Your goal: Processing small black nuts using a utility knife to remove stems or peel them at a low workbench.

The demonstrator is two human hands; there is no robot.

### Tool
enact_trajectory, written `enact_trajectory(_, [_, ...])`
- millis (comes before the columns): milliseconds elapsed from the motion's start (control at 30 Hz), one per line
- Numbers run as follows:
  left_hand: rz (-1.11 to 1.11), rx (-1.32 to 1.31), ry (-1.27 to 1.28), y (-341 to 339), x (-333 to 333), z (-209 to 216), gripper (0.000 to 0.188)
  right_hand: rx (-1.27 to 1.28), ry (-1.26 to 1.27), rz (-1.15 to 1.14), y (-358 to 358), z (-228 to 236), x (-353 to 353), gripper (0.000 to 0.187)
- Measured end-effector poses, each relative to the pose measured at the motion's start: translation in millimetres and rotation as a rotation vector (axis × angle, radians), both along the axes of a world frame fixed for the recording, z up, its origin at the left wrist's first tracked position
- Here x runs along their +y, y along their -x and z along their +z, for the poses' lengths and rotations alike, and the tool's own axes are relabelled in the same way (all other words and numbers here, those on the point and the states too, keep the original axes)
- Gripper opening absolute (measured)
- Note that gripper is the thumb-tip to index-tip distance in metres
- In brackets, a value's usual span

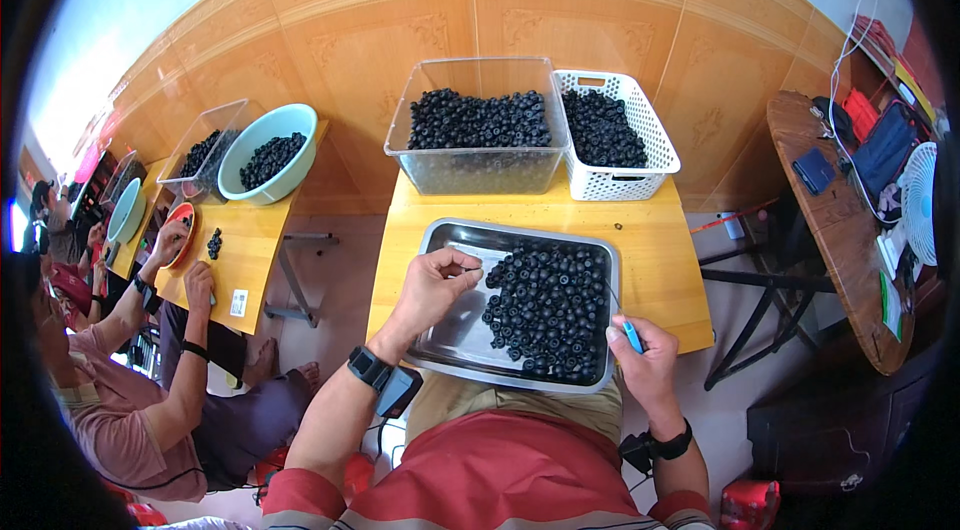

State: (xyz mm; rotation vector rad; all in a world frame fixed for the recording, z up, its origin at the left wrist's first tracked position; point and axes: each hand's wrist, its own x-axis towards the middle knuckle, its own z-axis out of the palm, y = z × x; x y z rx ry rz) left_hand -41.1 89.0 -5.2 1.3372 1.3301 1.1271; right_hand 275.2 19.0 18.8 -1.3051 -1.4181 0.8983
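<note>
A shallow metal tray [447,342] sits at the table's near edge, in front of my body. Small round black pieces [548,310], berry- or bead-like with pale rings on some, heap over its middle and right. Above the tray's left part my left hand [436,290] is closed, thumb and forefinger pinched together; what they hold, if anything, is too small to make out. My right hand [645,358], at the tray's right rim, is closed round a thin tool with a light-blue handle [632,337]. A slender shaft seems to point up from it along the rim.
Behind the tray stand a clear plastic bin [480,170] and a white perforated basket [625,182], both holding black pieces. A co-worker [150,380] sits at the left table, near a pale green bowl [262,192]. To the right is a brown table [815,200] with a fan [920,200].
</note>
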Motion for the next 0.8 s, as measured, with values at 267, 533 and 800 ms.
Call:
enact_trajectory(267, [-0.007,-0.537,0.137,-22.9,-39.2,4.0,0.020,-0.005,-0.002,0.119,18.9,7.8,-0.1,0.026])
enact_trajectory(533, [-0.022,-0.979,0.257,-36.5,-65.1,11.2,0.025,-0.066,-0.040,0.330,36.7,8.3,-1.2,0.039])
enact_trajectory(800, [-0.106,-1.167,0.235,-42.0,-73.8,2.6,0.020,-0.175,-0.101,0.401,51.5,17.4,-4.6,0.039])
